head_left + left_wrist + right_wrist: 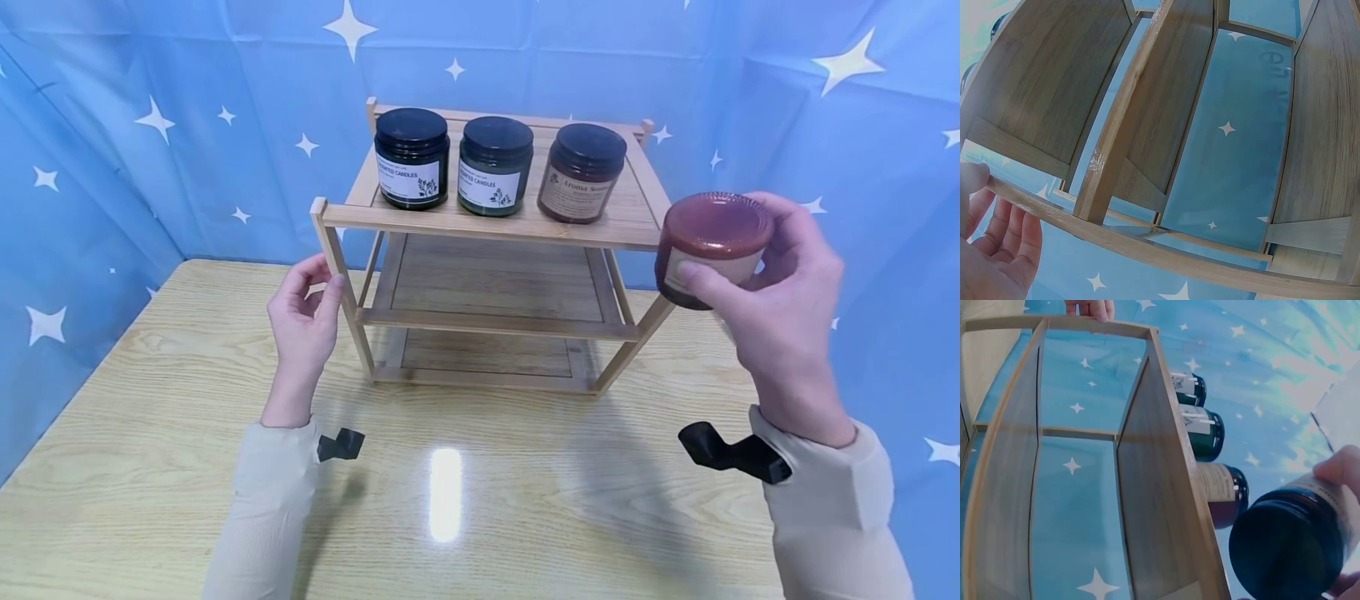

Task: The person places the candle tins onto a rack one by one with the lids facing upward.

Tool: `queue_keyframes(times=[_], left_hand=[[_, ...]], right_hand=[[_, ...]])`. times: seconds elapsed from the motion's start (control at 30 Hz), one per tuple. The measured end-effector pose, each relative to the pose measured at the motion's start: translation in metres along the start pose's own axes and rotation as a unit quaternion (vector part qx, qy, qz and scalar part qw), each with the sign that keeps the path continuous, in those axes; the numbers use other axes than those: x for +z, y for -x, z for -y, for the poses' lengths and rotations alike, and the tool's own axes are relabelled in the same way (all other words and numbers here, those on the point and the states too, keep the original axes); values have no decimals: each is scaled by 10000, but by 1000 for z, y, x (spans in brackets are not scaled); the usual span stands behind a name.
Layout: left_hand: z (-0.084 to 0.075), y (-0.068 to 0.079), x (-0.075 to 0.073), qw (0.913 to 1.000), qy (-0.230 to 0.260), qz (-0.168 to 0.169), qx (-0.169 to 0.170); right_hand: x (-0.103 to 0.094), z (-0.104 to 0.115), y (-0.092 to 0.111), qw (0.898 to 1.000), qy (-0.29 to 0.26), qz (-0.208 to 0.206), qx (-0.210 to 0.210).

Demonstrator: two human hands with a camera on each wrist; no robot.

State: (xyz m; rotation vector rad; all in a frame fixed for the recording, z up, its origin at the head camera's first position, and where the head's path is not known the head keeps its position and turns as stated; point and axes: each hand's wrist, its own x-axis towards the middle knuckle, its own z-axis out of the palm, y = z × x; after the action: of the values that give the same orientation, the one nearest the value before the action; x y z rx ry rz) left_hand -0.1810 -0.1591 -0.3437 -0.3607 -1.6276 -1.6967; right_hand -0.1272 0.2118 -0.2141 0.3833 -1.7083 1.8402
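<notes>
My right hand (795,300) grips a reddish-brown candle jar (716,229) just off the rack's right front corner, thumb across its label. The jar is bottom up in the head view, and its dark lid (1288,547) faces the right wrist camera. On the left, my left hand (306,312) pinches the front post of a wooden shelf rack (480,221) between thumb and fingers. Along the top shelf's front stand a dark candle jar (411,158), a green one (495,167) and a brown one (581,173), all upright with black lids.
The rack's middle shelf (495,279) and bottom shelf (495,354) lie below the jars. It stands on a light wood-grain table (390,492). Behind hangs a blue curtain (247,100) with white stars, close to the rack's back.
</notes>
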Motion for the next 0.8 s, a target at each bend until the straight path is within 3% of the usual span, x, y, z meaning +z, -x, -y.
queue_keyframes(times=[0.33, 0.7, 0.8], left_hand=[[1, 0, 0, 10000, 52, 13, 6], [1, 0, 0, 9999, 63, 29, 100], [1, 0, 0, 9999, 61, 29, 104]], right_hand=[[4, 2, -14, 9975, -353, 40, -607], [7, 11, -24, 9966, -113, -53, -815], [6, 13, -28, 9976, -63, -258, -640]])
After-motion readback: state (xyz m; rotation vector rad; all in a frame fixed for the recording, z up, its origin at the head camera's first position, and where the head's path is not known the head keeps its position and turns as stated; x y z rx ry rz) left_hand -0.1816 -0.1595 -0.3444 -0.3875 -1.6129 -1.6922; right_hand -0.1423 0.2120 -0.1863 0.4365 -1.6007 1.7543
